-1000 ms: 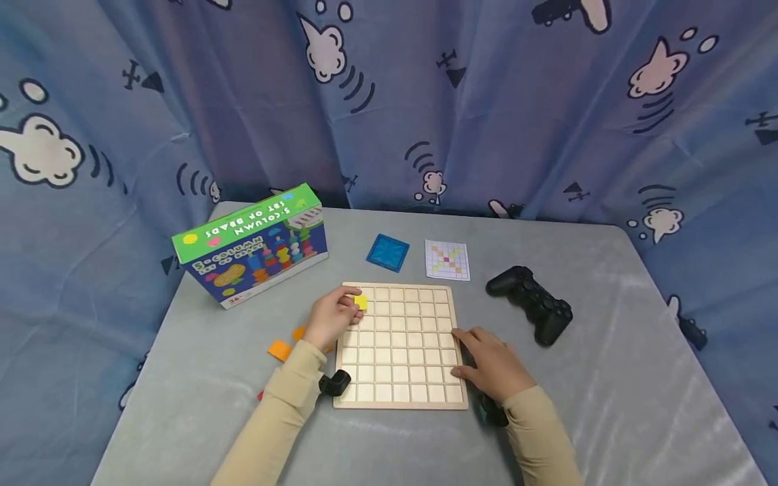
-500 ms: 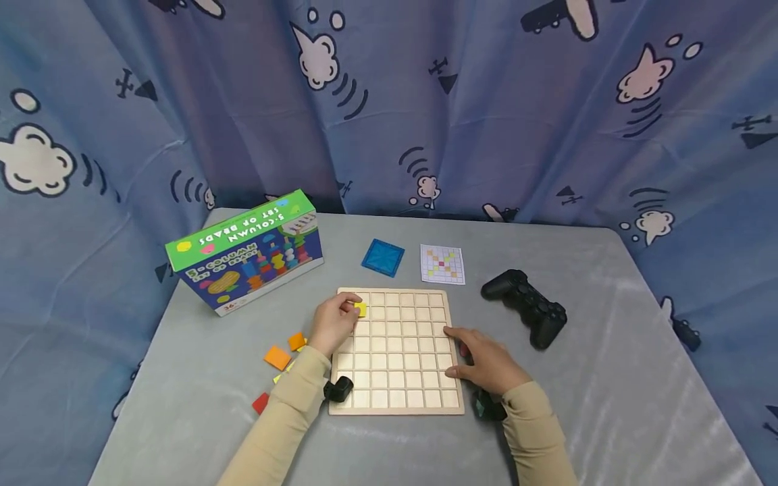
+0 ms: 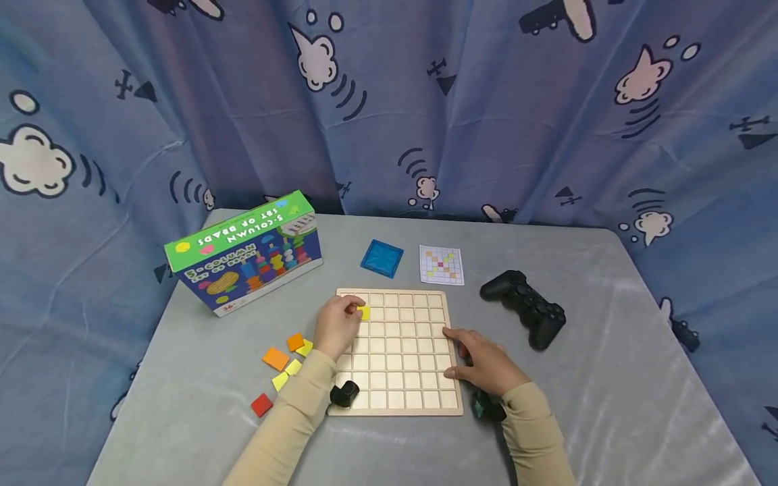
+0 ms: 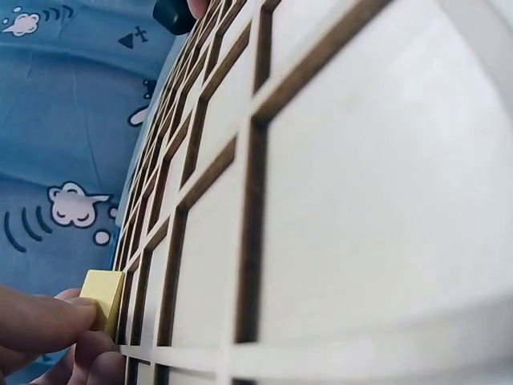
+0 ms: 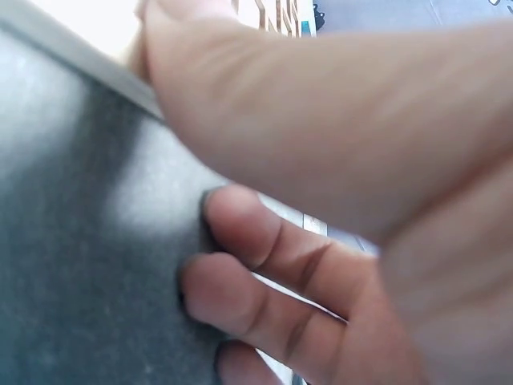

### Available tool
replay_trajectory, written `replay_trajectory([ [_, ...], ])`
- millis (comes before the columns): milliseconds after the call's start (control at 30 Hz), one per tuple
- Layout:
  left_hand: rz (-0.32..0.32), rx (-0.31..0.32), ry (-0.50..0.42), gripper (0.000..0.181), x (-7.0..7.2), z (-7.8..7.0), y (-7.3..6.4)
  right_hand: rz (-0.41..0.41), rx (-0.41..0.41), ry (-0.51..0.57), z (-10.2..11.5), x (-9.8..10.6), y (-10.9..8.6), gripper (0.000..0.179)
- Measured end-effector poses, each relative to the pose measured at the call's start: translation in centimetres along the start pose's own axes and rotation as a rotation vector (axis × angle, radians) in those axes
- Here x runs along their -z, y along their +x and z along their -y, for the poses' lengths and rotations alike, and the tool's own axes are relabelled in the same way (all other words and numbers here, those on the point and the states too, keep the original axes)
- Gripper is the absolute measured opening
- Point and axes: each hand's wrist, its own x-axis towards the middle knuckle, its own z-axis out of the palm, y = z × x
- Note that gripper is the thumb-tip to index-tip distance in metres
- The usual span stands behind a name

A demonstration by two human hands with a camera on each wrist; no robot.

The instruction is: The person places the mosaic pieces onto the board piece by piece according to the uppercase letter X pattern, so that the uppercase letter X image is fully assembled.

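Note:
In the head view my left hand (image 3: 337, 327) pinches a yellow square tile (image 3: 365, 312) at the upper left of a wooden grid board (image 3: 394, 412). The left wrist view has the tile (image 4: 103, 293) on edge between thumb and fingers, close against the board's grid ridges. My right hand (image 3: 486, 361) rests at the board's right side, its index fingertip and thumb on the rim. Seen from the right wrist, the thumb (image 5: 240, 96) lies along the board's edge while the other fingers (image 5: 240, 228) stay relaxed beside it over the grey cloth.
Loose orange (image 3: 276, 358), yellow (image 3: 280, 381) and red (image 3: 262, 405) tiles lie left of the board. Behind it are a blue square piece (image 3: 381, 258) and a printed grid card (image 3: 442, 265). A toy box (image 3: 255, 256) stands back left; a black game controller (image 3: 524, 308) lies right.
My left hand, with the yellow tile, has shifted slightly right and toward me over the board, uncovering more loose tiles. The right hand keeps its place at the rim. The head view has shifted slightly.

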Motion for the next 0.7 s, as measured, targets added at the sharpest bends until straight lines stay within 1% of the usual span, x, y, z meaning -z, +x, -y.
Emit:
replay_trajectory([
  [67,0.001,0.011,-0.004,0.011,-0.02,0.00,0.00,-0.003,0.012,0.005,0.03,0.04,0.03,0.068],
  [200,-0.003,0.010,-0.011,0.011,-0.06,0.06,-0.06,-0.017,0.014,0.013,0.05,-0.03,0.07,0.069],
  [367,-0.023,-0.025,-0.023,0.010,-0.11,0.01,-0.30,-0.007,-0.016,0.051,-0.01,-0.19,0.15,0.075],
  [400,-0.035,-0.041,-0.015,0.010,-0.14,-0.02,-0.37,-0.005,-0.023,0.055,-0.06,-0.21,0.20,0.077],
  [500,-0.050,-0.058,-0.010,0.009,-0.21,-0.09,-0.44,-0.004,-0.036,0.080,-0.12,-0.18,0.28,0.082],
  [700,-0.030,-0.021,0.010,0.012,-0.63,0.10,-0.50,-0.008,-0.033,0.101,-0.39,-0.53,0.05,0.083],
])
